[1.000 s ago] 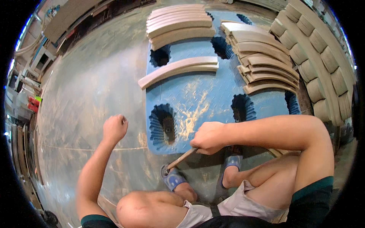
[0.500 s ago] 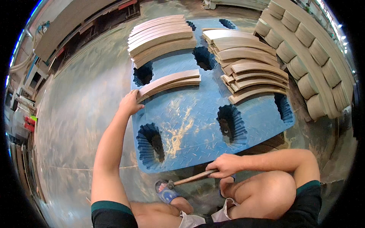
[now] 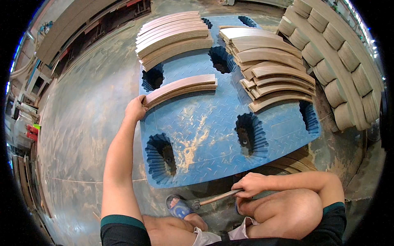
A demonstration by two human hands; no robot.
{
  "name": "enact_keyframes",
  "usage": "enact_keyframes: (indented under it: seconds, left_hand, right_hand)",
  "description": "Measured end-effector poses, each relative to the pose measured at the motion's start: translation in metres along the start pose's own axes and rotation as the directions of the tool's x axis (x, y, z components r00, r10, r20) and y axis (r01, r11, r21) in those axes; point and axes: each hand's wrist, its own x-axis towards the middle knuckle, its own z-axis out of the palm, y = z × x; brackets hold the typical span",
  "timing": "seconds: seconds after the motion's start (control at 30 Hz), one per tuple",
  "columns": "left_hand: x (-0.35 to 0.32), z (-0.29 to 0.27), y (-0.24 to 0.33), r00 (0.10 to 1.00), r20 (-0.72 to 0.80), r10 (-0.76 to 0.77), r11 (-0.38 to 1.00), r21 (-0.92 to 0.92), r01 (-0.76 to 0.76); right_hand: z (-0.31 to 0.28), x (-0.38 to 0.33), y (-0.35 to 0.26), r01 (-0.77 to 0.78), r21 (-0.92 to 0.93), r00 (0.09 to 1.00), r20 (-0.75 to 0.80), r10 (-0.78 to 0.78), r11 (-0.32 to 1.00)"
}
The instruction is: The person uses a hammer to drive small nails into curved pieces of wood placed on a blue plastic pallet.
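Note:
My left hand [image 3: 136, 108] is closed on the near-left end of a small stack of curved wooden slats [image 3: 180, 87], its thumb and fingers pinching that end. The slats lie flat on a blue plastic pallet [image 3: 213, 135], bowed away from me. Down by my knees, my right hand [image 3: 251, 184] is wrapped round the wooden handle of a hammer [image 3: 217, 198]. The hammer's dark head points left, beside my sandalled foot, off the pallet.
More curved slats stand in a stack [image 3: 174, 39] at the pallet's far left, and a looser pile [image 3: 275, 69] lies on its right. Deep ribbed holes [image 3: 162, 158] open in the pallet. A rack of curved pieces [image 3: 332, 61] stands at far right.
My left hand has shifted slightly left with its grip on the slats, which now sit more evenly on each other. My right hand and the hammer have moved a little right and toward me.

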Motion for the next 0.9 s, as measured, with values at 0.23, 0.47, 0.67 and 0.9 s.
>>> enact_keyframes:
  seconds: [0.23, 0.47, 0.67, 0.9]
  left_hand:
    - [0.002, 0.0, -0.001, 1.0, -0.007, 0.028, 0.999, -0.039, -0.028]
    - [-0.007, -0.01, -0.025, 0.998, -0.029, -0.062, 0.998, 0.02, 0.063]
    - [-0.017, 0.008, -0.003, 0.967, -0.207, 0.146, 0.986, 0.112, -0.125]
    - [-0.084, -0.02, -0.006, 0.86, -0.319, 0.398, 0.917, 0.163, -0.364]
  right_hand:
    - [0.011, -0.01, 0.017, -0.053, -0.006, 0.999, -0.012, 0.053, 0.999]
    - [0.012, -0.015, 0.022, 0.137, -0.084, 0.95, -0.27, -0.155, 0.987]
    - [-0.025, -0.054, 0.019, -0.004, -0.249, 0.737, -0.656, -0.166, 0.968]
    - [-0.043, -0.091, 0.051, -0.265, -0.176, 0.573, -0.819, 0.008, 0.948]
